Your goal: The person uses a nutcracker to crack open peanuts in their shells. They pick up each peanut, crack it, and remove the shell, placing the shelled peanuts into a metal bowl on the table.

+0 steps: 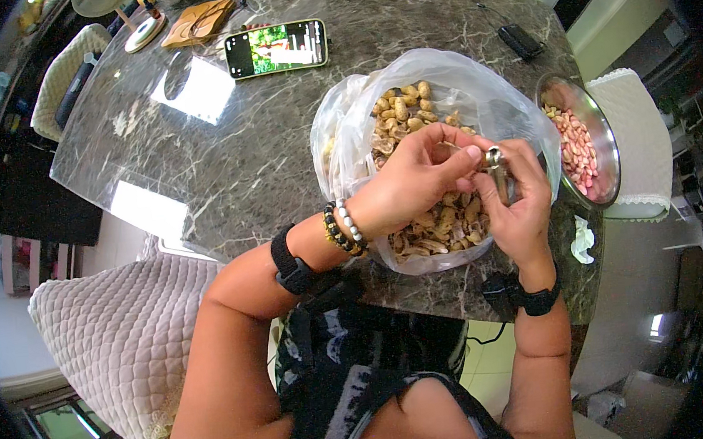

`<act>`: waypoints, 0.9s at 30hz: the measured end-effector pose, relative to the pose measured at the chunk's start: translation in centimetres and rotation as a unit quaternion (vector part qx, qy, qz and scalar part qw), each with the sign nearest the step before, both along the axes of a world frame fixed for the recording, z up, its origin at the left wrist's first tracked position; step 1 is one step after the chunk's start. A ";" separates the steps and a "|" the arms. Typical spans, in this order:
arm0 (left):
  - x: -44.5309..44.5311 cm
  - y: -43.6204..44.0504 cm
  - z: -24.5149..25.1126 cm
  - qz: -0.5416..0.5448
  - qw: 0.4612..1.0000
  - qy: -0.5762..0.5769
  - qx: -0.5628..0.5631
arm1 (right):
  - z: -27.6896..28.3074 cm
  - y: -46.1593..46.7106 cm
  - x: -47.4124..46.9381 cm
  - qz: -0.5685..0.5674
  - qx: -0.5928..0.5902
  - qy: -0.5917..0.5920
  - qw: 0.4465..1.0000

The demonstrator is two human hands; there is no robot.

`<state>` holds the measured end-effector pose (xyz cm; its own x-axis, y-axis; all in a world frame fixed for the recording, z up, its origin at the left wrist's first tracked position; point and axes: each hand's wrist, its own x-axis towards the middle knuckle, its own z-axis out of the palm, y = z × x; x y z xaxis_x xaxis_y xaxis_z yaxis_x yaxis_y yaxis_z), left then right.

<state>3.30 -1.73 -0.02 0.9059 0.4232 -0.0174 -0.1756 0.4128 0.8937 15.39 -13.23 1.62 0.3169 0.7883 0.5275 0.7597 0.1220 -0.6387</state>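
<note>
My left hand and my right hand meet over a clear plastic bag. A small shiny metal tool, its exact kind unclear, is held in my right hand. The left thumb and fingers are pinched close to the tool's tip; whatever lies between them is hidden. Inside the bag, whole peanuts in their shells lie at the far side, and broken peanut shells are heaped at the near side. Right of the bag, a steel bowl holds shelled pink peanuts.
On the marble table lie a lit phone, a brown paper bag, a black case-like object and a crumpled tissue. Quilted chairs stand left and right.
</note>
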 end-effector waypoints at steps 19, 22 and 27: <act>0.5 -0.3 -0.6 0.014 1.000 -0.007 0.020 | -0.9 -0.3 0.4 -0.027 -0.009 0.102 0.994; 0.5 -0.1 -0.6 0.056 0.998 -0.025 0.024 | -0.9 -0.3 0.4 -0.041 -0.030 0.119 0.992; 0.5 -0.5 -0.5 0.027 0.999 -0.008 0.016 | -1.1 0.2 0.2 -0.014 0.005 0.118 0.993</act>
